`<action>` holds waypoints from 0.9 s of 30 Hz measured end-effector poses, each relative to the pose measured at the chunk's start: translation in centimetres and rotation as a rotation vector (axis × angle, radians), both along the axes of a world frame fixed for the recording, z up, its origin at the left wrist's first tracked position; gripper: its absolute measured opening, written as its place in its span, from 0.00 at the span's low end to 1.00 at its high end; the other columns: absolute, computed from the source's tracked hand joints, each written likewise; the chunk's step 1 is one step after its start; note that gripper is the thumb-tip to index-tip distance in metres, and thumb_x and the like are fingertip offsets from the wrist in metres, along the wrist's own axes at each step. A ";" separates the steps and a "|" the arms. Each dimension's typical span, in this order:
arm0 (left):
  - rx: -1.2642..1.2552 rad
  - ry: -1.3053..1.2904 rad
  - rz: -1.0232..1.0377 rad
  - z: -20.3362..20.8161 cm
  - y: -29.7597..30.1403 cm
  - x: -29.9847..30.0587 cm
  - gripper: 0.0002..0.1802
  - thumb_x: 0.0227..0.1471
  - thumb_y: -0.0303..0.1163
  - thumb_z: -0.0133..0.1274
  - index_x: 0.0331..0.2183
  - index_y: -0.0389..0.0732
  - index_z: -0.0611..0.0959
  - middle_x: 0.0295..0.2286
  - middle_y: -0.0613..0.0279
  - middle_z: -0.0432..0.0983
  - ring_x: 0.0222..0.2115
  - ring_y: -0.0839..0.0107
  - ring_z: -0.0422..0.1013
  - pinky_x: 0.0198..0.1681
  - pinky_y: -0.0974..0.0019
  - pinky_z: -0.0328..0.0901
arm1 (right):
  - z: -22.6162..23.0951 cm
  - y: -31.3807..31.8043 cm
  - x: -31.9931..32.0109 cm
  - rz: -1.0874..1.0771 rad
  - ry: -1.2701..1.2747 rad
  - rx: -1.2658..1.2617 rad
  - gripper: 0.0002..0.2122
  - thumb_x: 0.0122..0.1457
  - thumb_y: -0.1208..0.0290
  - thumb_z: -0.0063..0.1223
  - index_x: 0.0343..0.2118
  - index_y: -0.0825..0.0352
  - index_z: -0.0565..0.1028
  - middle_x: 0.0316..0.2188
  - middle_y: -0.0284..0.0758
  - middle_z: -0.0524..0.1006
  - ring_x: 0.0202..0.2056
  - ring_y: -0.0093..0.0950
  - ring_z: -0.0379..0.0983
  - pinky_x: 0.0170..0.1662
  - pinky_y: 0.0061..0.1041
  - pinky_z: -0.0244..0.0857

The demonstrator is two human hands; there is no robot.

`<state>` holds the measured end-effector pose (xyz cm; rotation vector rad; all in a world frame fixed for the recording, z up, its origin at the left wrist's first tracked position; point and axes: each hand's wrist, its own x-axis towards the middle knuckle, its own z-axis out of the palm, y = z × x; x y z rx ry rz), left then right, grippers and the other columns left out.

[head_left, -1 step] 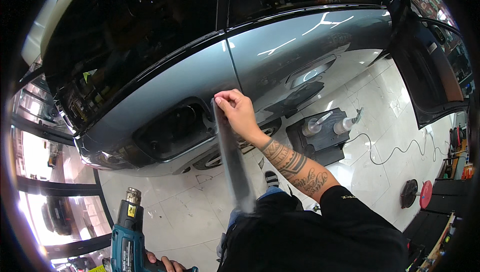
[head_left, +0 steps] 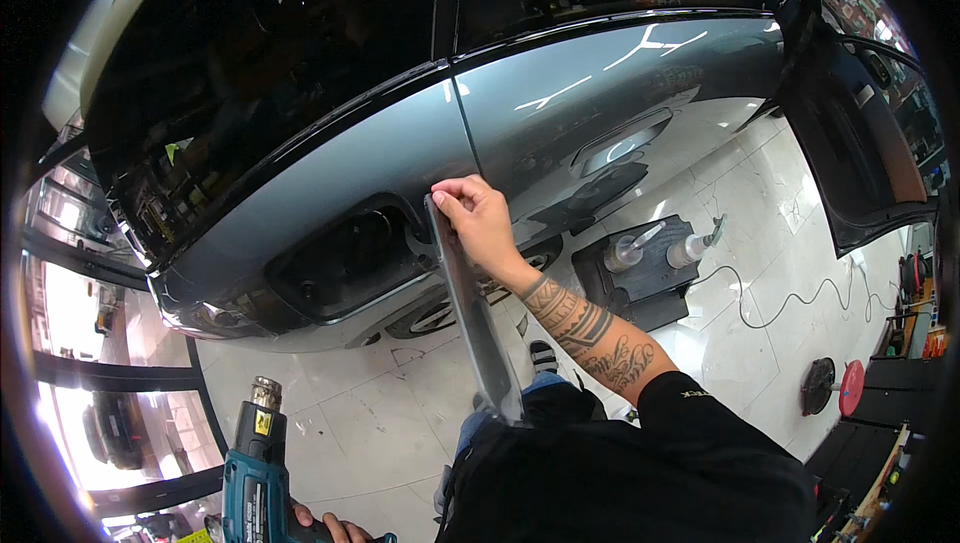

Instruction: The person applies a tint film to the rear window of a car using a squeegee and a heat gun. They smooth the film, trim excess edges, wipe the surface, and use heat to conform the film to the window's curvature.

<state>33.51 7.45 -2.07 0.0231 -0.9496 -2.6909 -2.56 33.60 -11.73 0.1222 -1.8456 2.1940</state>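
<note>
A teal and black heat gun (head_left: 256,468) points upward at the lower left. My left hand (head_left: 335,526) is wrapped round its handle, partly cut off by the lower edge. On the grey car (head_left: 370,143), a dark recess (head_left: 350,255) opens in the side panel. Beside it a flap (head_left: 478,338), seen nearly edge-on, stands out from the body toward me. My right hand (head_left: 478,218) pinches the flap's far upper corner between thumb and fingers. How the flap joins the recess is hard to make out.
Right of my arm, a black stool (head_left: 628,288) carries a clear container (head_left: 624,255) and a spray bottle (head_left: 688,251). A cable (head_left: 760,325) runs across the tiled floor. An open car door (head_left: 850,133) stands at the far right, with a red round-topped stool (head_left: 852,389) below it.
The flap's near end has shifted slightly to the right, and my right hand with it. The left hand and heat gun stay nearly in place.
</note>
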 end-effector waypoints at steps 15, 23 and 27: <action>-0.089 -0.122 -0.131 -1.6 -2.2 2.6 0.30 0.52 0.35 0.59 0.49 0.48 0.58 0.28 0.56 0.67 0.27 0.61 0.68 0.31 0.61 0.69 | 3.0 4.2 -3.5 0.319 0.482 0.511 0.11 0.55 0.82 0.48 0.40 0.68 0.78 0.28 0.35 0.75 0.28 0.27 0.70 0.33 0.23 0.65; -0.053 -0.095 0.023 -1.0 0.5 0.8 0.28 0.52 0.31 0.57 0.48 0.39 0.59 0.26 0.56 0.66 0.24 0.65 0.67 0.27 0.66 0.67 | 6.6 5.0 -8.3 0.933 0.414 0.794 0.11 0.58 0.81 0.43 0.38 0.65 0.77 0.32 0.36 0.78 0.34 0.34 0.74 0.41 0.30 0.66; -0.043 -0.063 0.071 -0.5 2.6 -1.1 0.29 0.51 0.32 0.57 0.49 0.37 0.60 0.33 0.53 0.64 0.26 0.65 0.67 0.26 0.67 0.67 | 7.9 4.9 -8.6 0.988 0.357 0.948 0.08 0.57 0.81 0.45 0.36 0.65 0.76 0.30 0.35 0.77 0.33 0.33 0.73 0.40 0.31 0.66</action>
